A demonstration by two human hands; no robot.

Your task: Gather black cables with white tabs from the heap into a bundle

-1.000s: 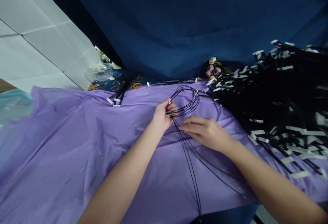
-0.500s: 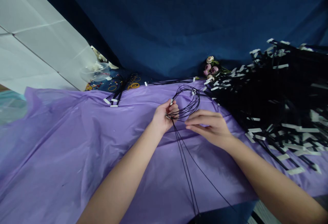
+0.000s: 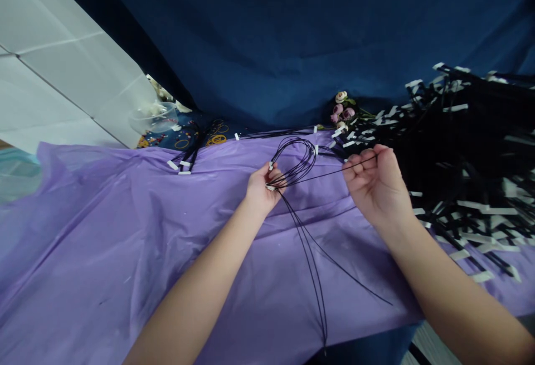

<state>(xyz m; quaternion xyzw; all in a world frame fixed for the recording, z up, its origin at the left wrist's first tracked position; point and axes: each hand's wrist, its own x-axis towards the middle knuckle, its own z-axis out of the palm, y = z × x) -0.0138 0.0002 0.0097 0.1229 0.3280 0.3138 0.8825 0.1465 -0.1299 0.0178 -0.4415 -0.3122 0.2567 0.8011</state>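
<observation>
My left hand (image 3: 264,188) is closed around a looped bundle of thin black cords (image 3: 307,167) with small white end tags. Several loose cord ends (image 3: 311,264) hang from below that hand over the purple cloth. My right hand (image 3: 378,184), palm turned up, pinches one black cord (image 3: 326,175) near the fingertips. That single strand runs taut between the two hands, to the right of the loops.
Purple plastic sheeting (image 3: 200,220) covers the table. A large heap of black cords with white tags (image 3: 468,147) fills the right side. Artificial flowers (image 3: 345,110), yellow rubber bands (image 3: 216,140), a clear bowl (image 3: 154,117) and tagged cords (image 3: 188,159) lie along the back.
My right hand has moved right and up, turning palm upward, and has drawn one cord out straight from the bundle. The left hand stays nearly in place, shifted slightly left.
</observation>
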